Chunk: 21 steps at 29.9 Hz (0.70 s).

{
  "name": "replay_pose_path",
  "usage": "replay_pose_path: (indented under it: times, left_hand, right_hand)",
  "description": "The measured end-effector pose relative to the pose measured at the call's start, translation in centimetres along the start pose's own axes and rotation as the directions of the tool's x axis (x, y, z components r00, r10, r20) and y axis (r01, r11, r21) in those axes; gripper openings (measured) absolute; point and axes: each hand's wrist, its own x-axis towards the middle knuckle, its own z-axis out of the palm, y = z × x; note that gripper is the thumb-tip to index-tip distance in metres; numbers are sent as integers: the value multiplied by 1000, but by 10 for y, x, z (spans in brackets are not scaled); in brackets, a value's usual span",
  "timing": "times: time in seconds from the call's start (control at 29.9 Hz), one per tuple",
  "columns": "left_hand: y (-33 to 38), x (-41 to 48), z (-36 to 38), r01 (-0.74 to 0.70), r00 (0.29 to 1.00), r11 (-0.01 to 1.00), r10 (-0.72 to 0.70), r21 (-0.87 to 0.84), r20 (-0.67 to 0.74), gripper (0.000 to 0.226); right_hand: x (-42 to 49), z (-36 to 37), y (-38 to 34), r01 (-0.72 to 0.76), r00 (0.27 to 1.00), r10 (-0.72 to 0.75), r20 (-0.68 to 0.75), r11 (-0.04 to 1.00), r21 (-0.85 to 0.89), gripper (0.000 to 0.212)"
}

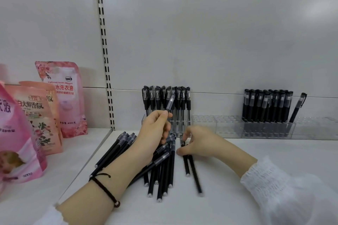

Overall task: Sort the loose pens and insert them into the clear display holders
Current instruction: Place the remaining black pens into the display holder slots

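Looking down at the shelf [256, 160], my left hand [157, 129] grips a raised pen [171, 101] just in front of the left holder [175, 128], which is already crowded with clear-barrelled pens. My right hand [197, 142] pinches the top of a second pen [186, 162] lying flat. The right holder [265, 129] carries a packed row of black pens. A pile of loose pens [161, 170] lies under my wrists, so I judge that plenty is left.

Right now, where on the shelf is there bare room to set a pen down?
Bare shelf lies right of the right hand, before the clear holders, and along the near edge. Crowded: the pen pile under the left hand, and pouches further left.
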Motion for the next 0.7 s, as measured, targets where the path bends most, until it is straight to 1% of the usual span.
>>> replay_pose_path:
  times: [0.1,0.17,0.3,0.37,0.47,0.57,0.63,0.7]
  left_hand:
    - [0,-1,0,3,1000,1000,-3,-8,4,20]
    - [1,-1,0,4,1000,1000,-4,-2,12,19]
    - [1,-1,0,23,999,999,-22,-32,35,16]
    - [1,-1,1,42,998,998,-40,-54,38,13]
    - [0,1,0,64,997,995,-61,-74,42,13]
    - [-3,2,-1,64,998,994,-61,-91,35,16]
    - [-3,3,0,65,998,991,-63,-118,19,17]
    - [-3,3,1,72,997,986,-74,-152,-4,17]
  right_hand:
    - [-2,-10,1,13,999,-12,41,999,-35,43]
    - [-5,-18,4,-2,997,6,83,999,-39,44]
    - [-8,-30,8,-30,986,32,161,999,-11,28]
    - [-9,-32,7,-41,983,40,177,999,-2,29]
    - [-10,-33,6,-37,980,36,195,999,3,23]
    - [-10,-33,8,-28,985,26,171,1000,11,18]
    - [-11,-36,8,-26,992,14,123,995,100,16]
    - [-11,-42,10,-10,999,-4,49,960,279,13]
